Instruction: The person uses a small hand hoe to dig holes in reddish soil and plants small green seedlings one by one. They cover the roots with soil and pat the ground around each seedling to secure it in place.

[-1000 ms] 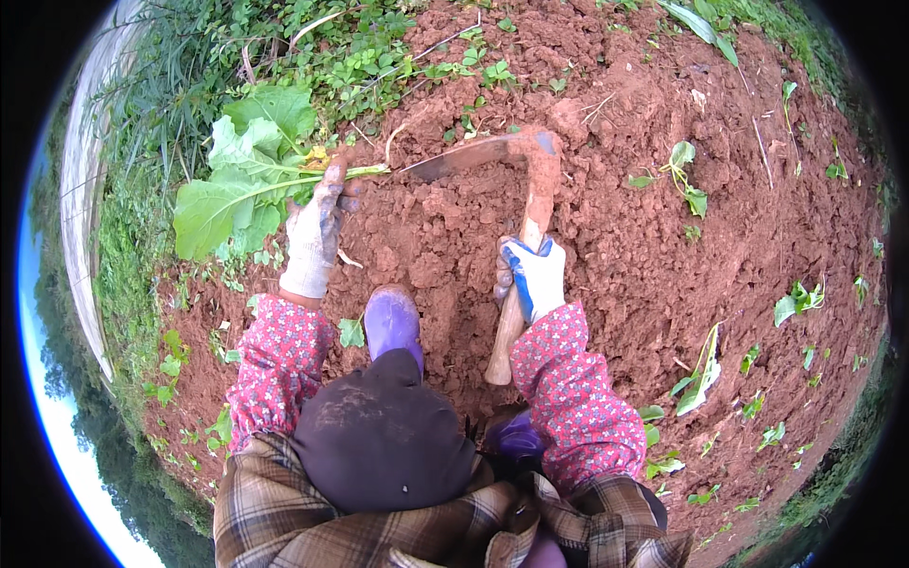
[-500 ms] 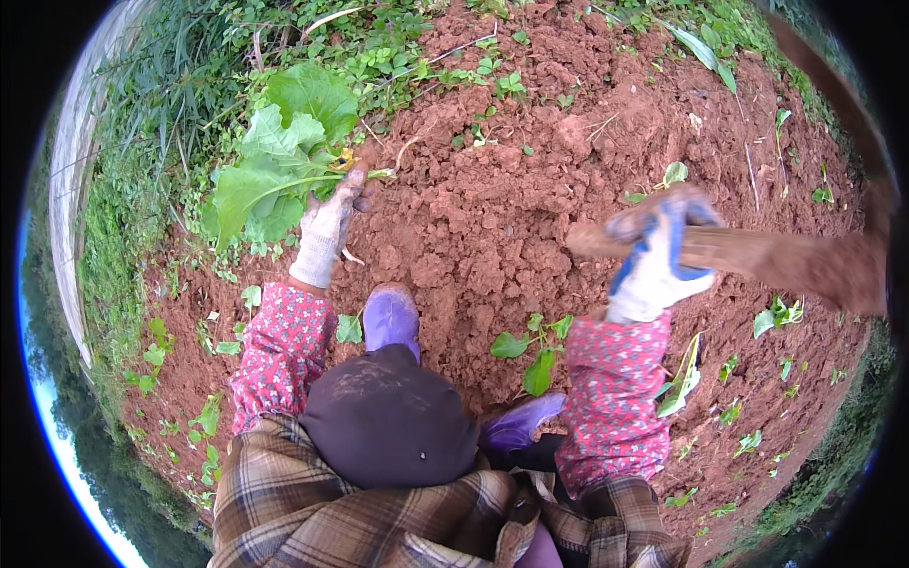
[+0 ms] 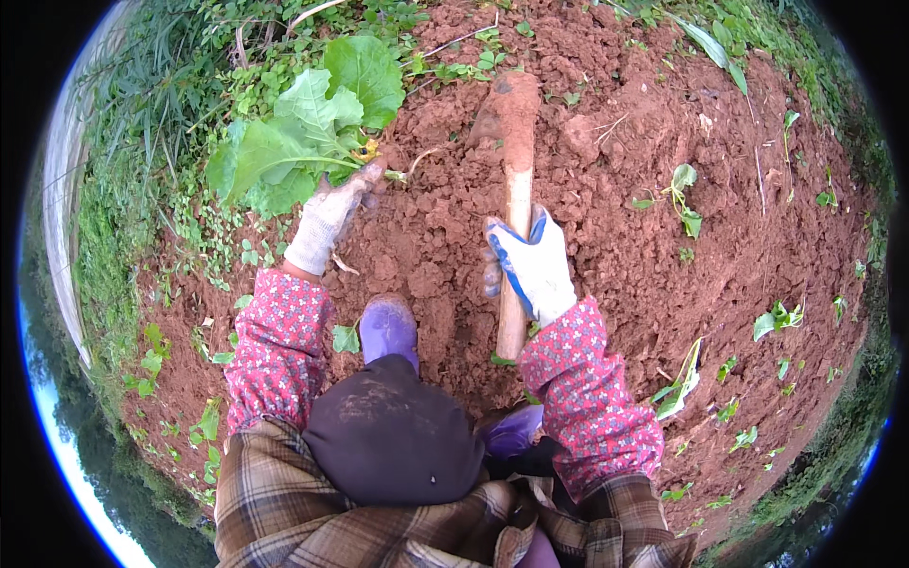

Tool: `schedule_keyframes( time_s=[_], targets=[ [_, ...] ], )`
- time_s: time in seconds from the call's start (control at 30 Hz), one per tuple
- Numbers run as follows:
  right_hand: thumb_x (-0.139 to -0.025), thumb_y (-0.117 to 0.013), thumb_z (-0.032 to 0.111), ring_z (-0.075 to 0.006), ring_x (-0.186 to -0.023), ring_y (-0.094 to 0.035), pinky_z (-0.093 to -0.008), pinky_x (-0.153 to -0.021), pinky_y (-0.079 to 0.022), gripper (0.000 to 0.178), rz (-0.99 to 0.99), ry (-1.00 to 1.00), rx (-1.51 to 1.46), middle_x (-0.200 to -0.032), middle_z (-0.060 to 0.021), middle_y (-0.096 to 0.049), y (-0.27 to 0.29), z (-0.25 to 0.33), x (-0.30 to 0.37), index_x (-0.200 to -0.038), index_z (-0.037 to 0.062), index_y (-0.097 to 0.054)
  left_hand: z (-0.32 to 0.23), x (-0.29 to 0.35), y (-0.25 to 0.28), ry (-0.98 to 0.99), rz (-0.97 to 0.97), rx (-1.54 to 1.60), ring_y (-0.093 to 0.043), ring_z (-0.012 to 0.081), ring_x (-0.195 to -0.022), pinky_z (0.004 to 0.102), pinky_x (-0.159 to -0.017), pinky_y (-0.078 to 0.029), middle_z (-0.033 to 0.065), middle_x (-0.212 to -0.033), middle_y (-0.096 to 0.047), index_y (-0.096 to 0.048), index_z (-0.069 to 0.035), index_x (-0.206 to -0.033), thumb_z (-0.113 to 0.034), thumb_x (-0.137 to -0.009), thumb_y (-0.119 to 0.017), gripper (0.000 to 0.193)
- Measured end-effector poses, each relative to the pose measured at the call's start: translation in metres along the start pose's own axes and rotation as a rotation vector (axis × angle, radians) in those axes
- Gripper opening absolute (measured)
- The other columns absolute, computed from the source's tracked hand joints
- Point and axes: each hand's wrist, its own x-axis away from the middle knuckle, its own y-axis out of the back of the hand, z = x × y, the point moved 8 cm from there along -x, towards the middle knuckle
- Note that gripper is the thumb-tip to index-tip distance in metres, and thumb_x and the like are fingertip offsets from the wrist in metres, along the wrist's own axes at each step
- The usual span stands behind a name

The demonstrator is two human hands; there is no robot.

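Red soil [image 3: 606, 284] all under the right hand [image 3: 533, 265], which is wrapped round a hoe [image 3: 518, 189], muddy head out ahead of it. The left hand [image 3: 331, 216]'s pinching a leafy plant [image 3: 294, 147], leaves flopping off to its left.

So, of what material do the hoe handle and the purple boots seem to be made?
The hoe handle: probably wood, seemingly unpainted and matte, given its pale tan colour; reddish dirt cakes its far end. The purple boots: likely rubber or plastic, smooth with slight sheen; which is unclear.
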Motion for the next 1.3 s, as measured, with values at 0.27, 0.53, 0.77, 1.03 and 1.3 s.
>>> schedule_keyframes(
  time_s=[0.27, 0.53, 0.77, 1.03, 1.3],
  targets=[
    [-0.077, -0.069, 0.013, -0.0191, -0.052, -0.060, -0.0327, -0.051, -0.050, 0.028, -0.249, 0.318, 0.270, -0.064, -0.0108, -0.059, 0.047, -0.083, -0.024, -0.098, 0.0029, -0.052, -0.027, -0.063, -0.053, 0.097, 0.350, -0.450, -0.062, 0.0141, -0.081, 0.0252, -0.063, -0.049, 0.0082, -0.114, -0.065, -0.048, -0.006, -0.128, -0.025, -0.086, -0.068, 0.050],
    [-0.075, -0.071, 0.016, -0.0377, -0.075, -0.066, -0.0392, -0.065, -0.052, 0.034, -0.340, 0.425, 0.443, -0.077, -0.0204, -0.065, 0.053, -0.078, 0.013, -0.101, 0.0025, -0.054, -0.007, -0.092, -0.121, 0.048, 0.461, -0.993, -0.064, 0.0165, -0.078, 0.0286, -0.058, -0.055, 0.0083, -0.100, -0.066, -0.055, -0.009, -0.123, -0.032, -0.080, -0.073, 0.051],
    [-0.077, -0.070, 0.012, -0.0128, -0.058, -0.059, -0.0306, -0.054, -0.050, 0.022, -0.239, 0.338, 0.167, -0.068, -0.0072, -0.061, 0.055, -0.083, -0.015, -0.091, 0.0013, -0.057, 0.062, -0.088, -0.084, -0.274, 0.315, -1.302, -0.051, 0.0276, -0.116, 0.0373, -0.100, -0.041, 0.0145, -0.129, -0.054, -0.049, -0.007, -0.129, -0.028, -0.083, -0.066, 0.053],
    [-0.081, -0.067, 0.004, -0.0066, -0.049, -0.052, -0.0224, -0.042, -0.041, 0.015, -0.084, 0.493, -0.097, -0.065, -0.0012, -0.058, 0.087, 0.040, 0.062, -0.092, 0.0018, -0.057, 0.095, -0.084, -0.035, -0.290, 0.234, -0.693, -0.050, 0.0251, -0.118, 0.0387, -0.100, -0.042, 0.0126, -0.126, -0.054, -0.046, -0.006, -0.130, -0.026, -0.087, -0.064, 0.050],
    [-0.079, -0.068, 0.009, -0.0091, -0.052, -0.055, -0.0267, -0.048, -0.045, 0.017, -0.192, 0.095, 0.290, -0.065, -0.0031, -0.060, 0.088, 0.005, 0.042, -0.090, 0.0014, -0.058, 0.081, -0.073, -0.048, -0.303, 0.015, -0.775, -0.051, 0.0239, -0.115, 0.0378, -0.099, -0.040, 0.0095, -0.125, -0.056, -0.053, -0.009, -0.125, -0.037, -0.085, -0.064, 0.050]
  ],
)
